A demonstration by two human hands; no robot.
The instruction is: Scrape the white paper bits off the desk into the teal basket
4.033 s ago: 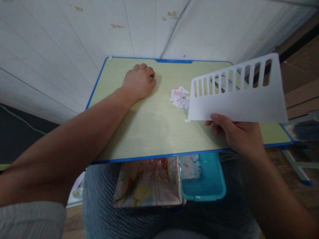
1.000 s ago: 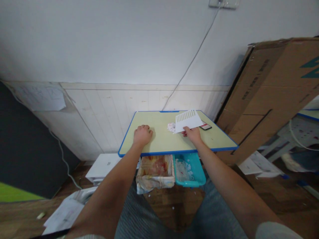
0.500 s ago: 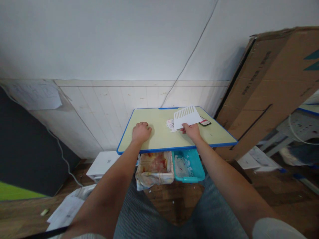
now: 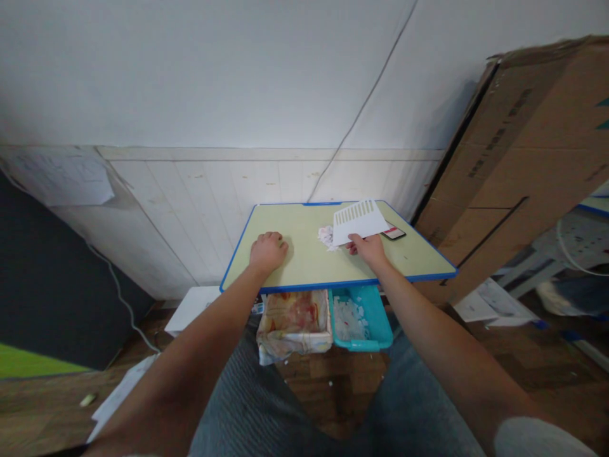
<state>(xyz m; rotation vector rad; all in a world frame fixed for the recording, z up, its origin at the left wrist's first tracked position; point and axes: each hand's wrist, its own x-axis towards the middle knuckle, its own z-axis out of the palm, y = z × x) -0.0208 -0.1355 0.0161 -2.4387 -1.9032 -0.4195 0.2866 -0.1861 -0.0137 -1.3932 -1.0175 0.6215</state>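
- Our right hand (image 4: 368, 249) is closed in a pinch, thumb on top, on the near edge of a white slotted sheet (image 4: 360, 228); the other fingers are curled beneath it.
- We have that sheet above the right half of the table (image 4: 299, 263), its row of slots along the far edge (whether any part of it touches the tabletop, we cannot tell).
- Just at the sheet's left end we see a small pile of paper scraps (image 4: 326, 235), white with some pink.
- Partly covered by the sheet's right end, a dark-rimmed phone (image 4: 396, 234) lies flat on the table.
- Our left hand (image 4: 269, 249) rests palm down on the left part of the tabletop, fingers loosely bent; we cannot tell if anything is under them.
- Below the table's blue near edge, we have 2 containers side by side: on the left a basket (image 4: 295, 343) with a stained cloth lining, on the right a teal bin (image 4: 382, 327) with white paper bits inside.
- To our right, a tall cardboard box (image 4: 514, 165) leans near the wall (image 4: 190, 76), and a grey cable (image 4: 366, 101) runs down behind the table.
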